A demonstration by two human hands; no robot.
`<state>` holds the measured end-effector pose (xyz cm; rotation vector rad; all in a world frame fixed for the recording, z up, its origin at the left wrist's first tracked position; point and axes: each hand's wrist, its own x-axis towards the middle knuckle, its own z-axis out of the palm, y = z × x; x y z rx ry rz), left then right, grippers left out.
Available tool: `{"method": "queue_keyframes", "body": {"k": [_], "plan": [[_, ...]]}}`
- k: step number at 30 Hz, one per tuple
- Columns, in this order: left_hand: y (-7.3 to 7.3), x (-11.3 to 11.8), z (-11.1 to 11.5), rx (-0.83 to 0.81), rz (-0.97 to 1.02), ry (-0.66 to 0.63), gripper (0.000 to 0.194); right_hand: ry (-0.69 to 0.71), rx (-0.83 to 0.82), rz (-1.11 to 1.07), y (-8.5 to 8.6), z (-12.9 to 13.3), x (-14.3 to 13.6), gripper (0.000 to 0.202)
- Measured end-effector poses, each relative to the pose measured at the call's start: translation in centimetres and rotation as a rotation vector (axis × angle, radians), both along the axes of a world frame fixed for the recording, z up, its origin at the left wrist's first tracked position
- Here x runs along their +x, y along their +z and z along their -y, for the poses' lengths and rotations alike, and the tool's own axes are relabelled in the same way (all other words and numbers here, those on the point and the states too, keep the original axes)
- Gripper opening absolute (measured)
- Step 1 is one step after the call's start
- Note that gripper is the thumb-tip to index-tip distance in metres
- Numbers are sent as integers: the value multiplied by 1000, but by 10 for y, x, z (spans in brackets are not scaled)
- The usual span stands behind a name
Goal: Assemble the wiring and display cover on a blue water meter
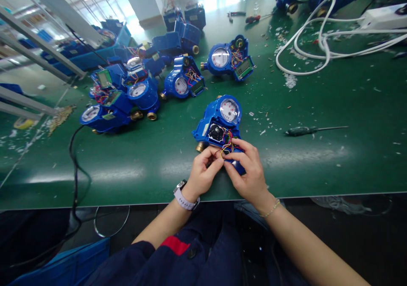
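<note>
In front of me on the green bench lies a blue water meter (219, 116) with a round dial, its wiring compartment open. Thin coloured wires (227, 142) come out of the compartment toward my fingers. My left hand (205, 169), with a watch at the wrist, is closed at the meter's near side, thumb and fingertips pinched on the wires. My right hand (249, 167) pinches at the same wires from the other side, its fingertips almost touching the left ones. Beneath the right fingers shows a blue cover (239, 167). The exact spot of each pinch is partly hidden.
Several more blue meters (181, 84) stand at the back and left. A screwdriver (300, 131) lies to the right. A white cable (297, 72) loops at the back right by a power strip (384, 18). A black cable (74, 163) hangs over the front edge at left.
</note>
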<state>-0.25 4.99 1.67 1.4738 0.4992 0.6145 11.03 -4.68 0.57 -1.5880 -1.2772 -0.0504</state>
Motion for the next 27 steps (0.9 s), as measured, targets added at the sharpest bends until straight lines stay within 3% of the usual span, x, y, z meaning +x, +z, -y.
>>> {"method": "queue_keyframes", "body": {"k": [9,14,22,27], "plan": [[-5,-1,-3,-91,57,-14,26,8,29,-66,-3,4,-1,10],[-3,0,3,31,-23,107,22,-26,34,-168,-5,6,-1,25],[3,7,4,320,-125,115,12,-45,44,-173,-9,4,-1,47],[5,8,4,344,-118,131,13,21,81,-92,-6,2,2,18]]}}
